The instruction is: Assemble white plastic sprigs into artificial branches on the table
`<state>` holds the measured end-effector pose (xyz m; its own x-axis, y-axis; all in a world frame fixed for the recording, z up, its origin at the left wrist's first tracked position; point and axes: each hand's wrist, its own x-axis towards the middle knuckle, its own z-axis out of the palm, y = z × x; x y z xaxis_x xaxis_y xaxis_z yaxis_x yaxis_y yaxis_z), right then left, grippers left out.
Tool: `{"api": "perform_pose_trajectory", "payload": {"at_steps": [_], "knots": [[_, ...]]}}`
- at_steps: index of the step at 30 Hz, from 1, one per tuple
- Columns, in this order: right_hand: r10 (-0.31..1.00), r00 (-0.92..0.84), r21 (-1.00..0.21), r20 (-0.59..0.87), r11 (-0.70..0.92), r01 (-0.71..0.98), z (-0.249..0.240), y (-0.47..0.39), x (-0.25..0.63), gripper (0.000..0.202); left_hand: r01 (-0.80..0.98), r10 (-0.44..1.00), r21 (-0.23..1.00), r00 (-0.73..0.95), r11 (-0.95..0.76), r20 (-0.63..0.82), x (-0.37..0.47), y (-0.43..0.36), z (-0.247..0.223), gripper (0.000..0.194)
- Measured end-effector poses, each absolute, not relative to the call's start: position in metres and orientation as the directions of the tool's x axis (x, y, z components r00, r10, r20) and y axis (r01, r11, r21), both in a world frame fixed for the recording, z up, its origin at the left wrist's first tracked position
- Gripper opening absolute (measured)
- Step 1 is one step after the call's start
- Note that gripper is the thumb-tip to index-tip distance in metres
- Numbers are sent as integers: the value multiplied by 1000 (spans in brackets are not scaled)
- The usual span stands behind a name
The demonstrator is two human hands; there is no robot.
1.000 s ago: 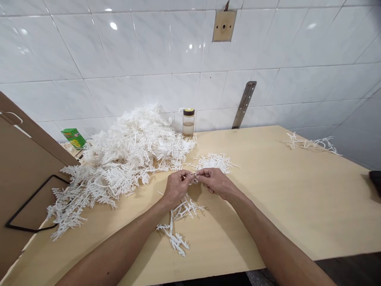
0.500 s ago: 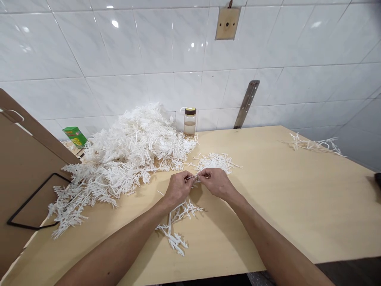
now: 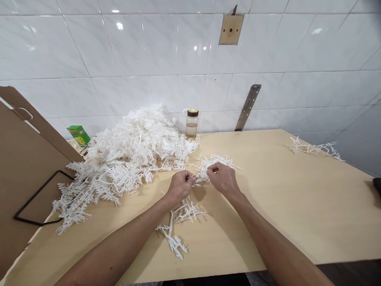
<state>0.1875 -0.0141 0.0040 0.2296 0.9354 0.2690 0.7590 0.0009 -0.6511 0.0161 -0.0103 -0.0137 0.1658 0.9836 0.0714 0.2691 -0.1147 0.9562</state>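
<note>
My left hand (image 3: 179,184) is closed in a pinch on a thin white branched sprig (image 3: 193,177), mostly hidden by the fingers. To its right, my right hand (image 3: 224,178) hovers at the near edge of a small pile of short white pieces (image 3: 218,159). Its fingers are curled together, and whether anything is between them is hidden. Below my left hand, a bare white branched stem (image 3: 175,220) lies on the table, partly covered by my forearm. Left of both hands rises a big heap of white branched sprigs (image 3: 139,139).
A lidded bottle (image 3: 192,124) stands behind the heap by the tiled wall. A green box (image 3: 79,136) and a brown cardboard panel (image 3: 32,167) with a black wire frame (image 3: 35,198) are at left. More white stems (image 3: 317,148) lie on the table's (image 3: 297,206) far right.
My right hand has moved right, away from my left hand, to the small pile. My left hand keeps its pinch in nearly the same place. The view has shifted slightly.
</note>
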Motion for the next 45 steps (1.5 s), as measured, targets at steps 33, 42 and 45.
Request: {"api": "perform_pose_trajectory", "payload": {"at_steps": [33,42,45], "knots": [[990,-133,-893,-37,27,449,5,-25,184,26,122,987,991,158,-47,28,16,-12,-6,32],[986,-84,-746,145,164,645,-2,-25,176,18,347,965,903,157,-252,209,17,-17,-12,23],[980,-68,-713,187,183,677,-3,-24,174,17,369,954,883,188,-289,234,16,-17,-12,21]]}}
